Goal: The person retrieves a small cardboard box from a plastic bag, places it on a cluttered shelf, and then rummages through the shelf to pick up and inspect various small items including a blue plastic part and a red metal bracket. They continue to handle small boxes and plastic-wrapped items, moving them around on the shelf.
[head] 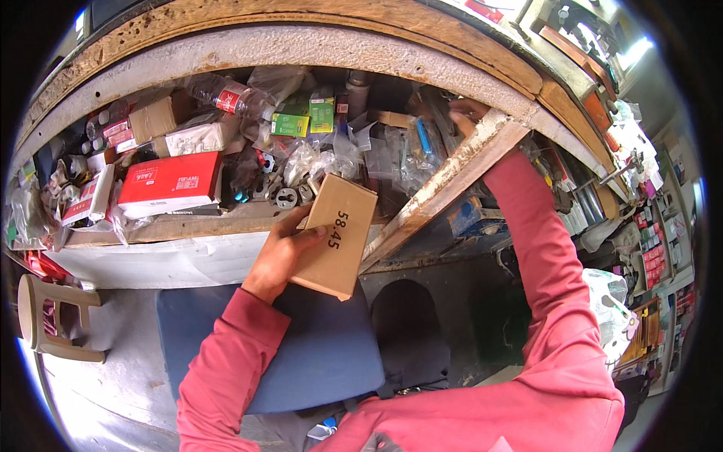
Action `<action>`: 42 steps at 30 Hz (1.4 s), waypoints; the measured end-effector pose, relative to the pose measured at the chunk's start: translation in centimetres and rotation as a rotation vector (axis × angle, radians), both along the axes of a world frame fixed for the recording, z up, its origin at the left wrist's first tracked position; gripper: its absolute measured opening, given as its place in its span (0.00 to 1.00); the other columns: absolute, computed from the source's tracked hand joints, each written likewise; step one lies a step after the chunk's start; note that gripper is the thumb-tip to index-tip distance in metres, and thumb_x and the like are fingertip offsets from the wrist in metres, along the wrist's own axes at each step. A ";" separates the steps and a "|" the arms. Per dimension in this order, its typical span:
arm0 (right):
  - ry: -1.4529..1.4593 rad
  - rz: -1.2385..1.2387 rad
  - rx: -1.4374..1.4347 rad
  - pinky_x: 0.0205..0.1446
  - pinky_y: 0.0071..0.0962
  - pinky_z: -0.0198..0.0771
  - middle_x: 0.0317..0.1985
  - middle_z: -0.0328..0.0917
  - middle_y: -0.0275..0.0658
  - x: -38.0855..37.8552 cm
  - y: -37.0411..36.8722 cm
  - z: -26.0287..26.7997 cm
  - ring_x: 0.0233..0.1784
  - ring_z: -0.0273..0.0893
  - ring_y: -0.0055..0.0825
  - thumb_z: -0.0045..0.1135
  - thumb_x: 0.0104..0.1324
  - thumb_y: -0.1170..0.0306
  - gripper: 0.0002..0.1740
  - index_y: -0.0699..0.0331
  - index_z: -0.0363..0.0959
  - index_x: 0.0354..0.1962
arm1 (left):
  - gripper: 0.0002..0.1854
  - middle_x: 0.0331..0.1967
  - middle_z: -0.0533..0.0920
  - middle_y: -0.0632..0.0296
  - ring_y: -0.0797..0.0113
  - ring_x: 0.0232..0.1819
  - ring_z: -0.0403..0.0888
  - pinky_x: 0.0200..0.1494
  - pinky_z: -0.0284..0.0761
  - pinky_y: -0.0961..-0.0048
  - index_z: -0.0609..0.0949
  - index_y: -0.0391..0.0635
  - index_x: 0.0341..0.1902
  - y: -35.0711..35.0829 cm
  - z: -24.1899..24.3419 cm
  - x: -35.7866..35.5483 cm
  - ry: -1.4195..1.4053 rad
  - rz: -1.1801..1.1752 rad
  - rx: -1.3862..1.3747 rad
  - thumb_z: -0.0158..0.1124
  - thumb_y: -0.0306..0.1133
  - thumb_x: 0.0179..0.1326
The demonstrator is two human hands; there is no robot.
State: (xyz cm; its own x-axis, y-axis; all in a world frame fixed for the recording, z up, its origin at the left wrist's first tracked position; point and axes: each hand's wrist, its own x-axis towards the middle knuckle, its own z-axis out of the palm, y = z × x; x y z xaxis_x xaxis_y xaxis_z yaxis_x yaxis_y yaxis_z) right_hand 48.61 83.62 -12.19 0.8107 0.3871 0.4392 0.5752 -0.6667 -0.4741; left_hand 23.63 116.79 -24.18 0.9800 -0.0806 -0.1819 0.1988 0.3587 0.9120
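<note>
My left hand point(285, 251) grips a closed brown cardboard box point(339, 234) with printed digits, tilted in front of the shelf's edge. My right hand point(470, 113) reaches in at the shelf's right part, behind a slanted, paint-worn brace point(446, 181). Its fingers are bent among dark items in plastic bags, and part of the hand is hidden, so I cannot tell whether it holds anything. A blue object point(423, 137) in clear plastic lies just left of it. Two green and yellow small boxes point(322, 113) stand farther left, beside a clear plastic bottle point(234, 97) with a red label.
A red and white box point(169, 181) and metal lock parts point(287, 198) crowd the shelf. The worn wooden counter edge point(361, 42) runs above. Below are a blue seat point(271, 350) and a beige plastic stool point(56, 319). Stocked shelves point(655, 243) stand at the right.
</note>
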 end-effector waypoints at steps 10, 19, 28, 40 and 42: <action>0.191 0.194 -0.530 0.73 0.39 0.68 0.64 0.77 0.55 9.2 7.8 -3.7 0.69 0.75 0.45 0.79 0.55 0.59 0.47 0.70 0.68 0.68 | 0.35 0.55 0.83 0.50 0.62 0.53 0.84 0.56 0.78 0.68 0.69 0.33 0.74 0.2 0.2 0.2 0.019 0.008 0.003 0.66 0.31 0.64; -0.021 0.077 -0.911 0.63 0.43 0.76 0.53 0.83 0.55 10.0 11.1 -5.1 0.57 0.82 0.51 0.76 0.52 0.56 0.41 0.64 0.76 0.62 | 0.37 0.55 0.83 0.51 0.62 0.53 0.84 0.58 0.78 0.68 0.68 0.35 0.76 0.3 0.1 0.5 0.017 0.018 -0.027 0.67 0.31 0.65; -0.217 -0.036 -0.854 0.56 0.46 0.78 0.46 0.85 0.53 12.1 10.4 -6.2 0.51 0.84 0.52 0.70 0.57 0.66 0.27 0.62 0.79 0.56 | 0.34 0.52 0.85 0.50 0.64 0.51 0.84 0.56 0.78 0.68 0.72 0.35 0.72 0.1 0.2 0.4 0.049 0.039 -0.079 0.70 0.34 0.64; -0.274 0.088 -0.369 0.50 0.37 0.75 0.38 0.84 0.49 13.7 5.0 -0.7 0.43 0.83 0.39 0.65 0.64 0.64 0.19 0.69 0.79 0.46 | 0.40 0.55 0.84 0.48 0.61 0.53 0.84 0.58 0.77 0.68 0.68 0.32 0.74 0.6 -0.6 0.5 0.048 0.053 0.004 0.70 0.39 0.62; -0.271 0.041 -0.290 0.49 0.33 0.74 0.36 0.84 0.45 14.0 3.6 0.2 0.41 0.81 0.32 0.66 0.66 0.62 0.19 0.70 0.79 0.46 | 0.41 0.54 0.85 0.48 0.61 0.53 0.84 0.59 0.76 0.69 0.68 0.32 0.74 0.5 -0.5 0.6 0.039 0.050 -0.022 0.70 0.40 0.61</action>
